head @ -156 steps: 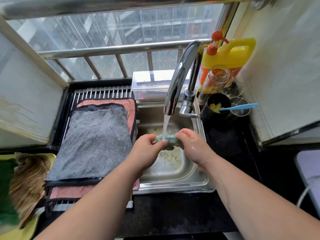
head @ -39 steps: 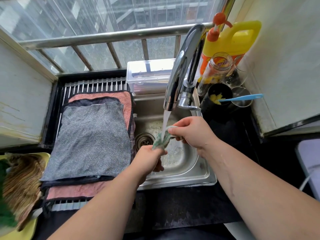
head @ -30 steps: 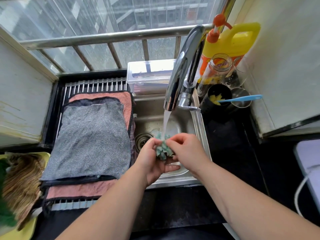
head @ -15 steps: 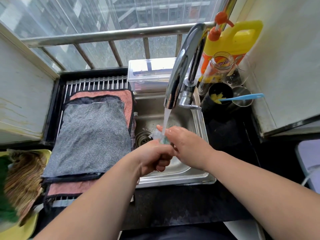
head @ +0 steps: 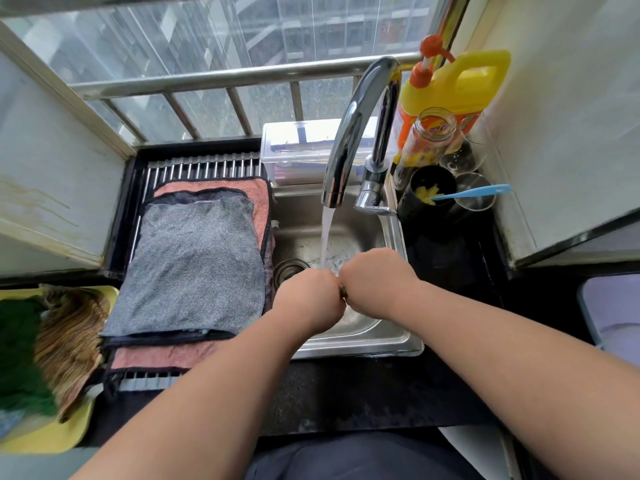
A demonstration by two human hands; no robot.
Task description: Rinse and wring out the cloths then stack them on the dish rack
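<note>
The cloth (head: 343,291) shows only as a small dark twist squeezed between two fists held knuckle to knuckle over the sink (head: 363,341), just near of the falling water (head: 325,237). The fingers of the left hand (head: 311,299) and right hand (head: 375,278) curl under out of sight, apparently clamped on the cloth's two ends. Wet through, it should be soft, limp, heavier than dry and a little slippery, so it is best gripped bunched at each end and twisted in opposite directions. The sink is dull steel, and a curved, polished tap (head: 356,126) stands at its far side. To the left a dish rack (head: 204,166) of thin metal bars carries a nubbly grey cloth (head: 194,265) laid flat on a fleecy pink cloth (head: 162,356) with dark edging. Further left, a yellow tray (head: 45,434) holds crumpled green and brown cloths (head: 69,337). The table (head: 346,393) is dark speckled stone. On the far right stand a yellow plastic bottle (head: 460,84) and a glass jar (head: 429,140).
</note>
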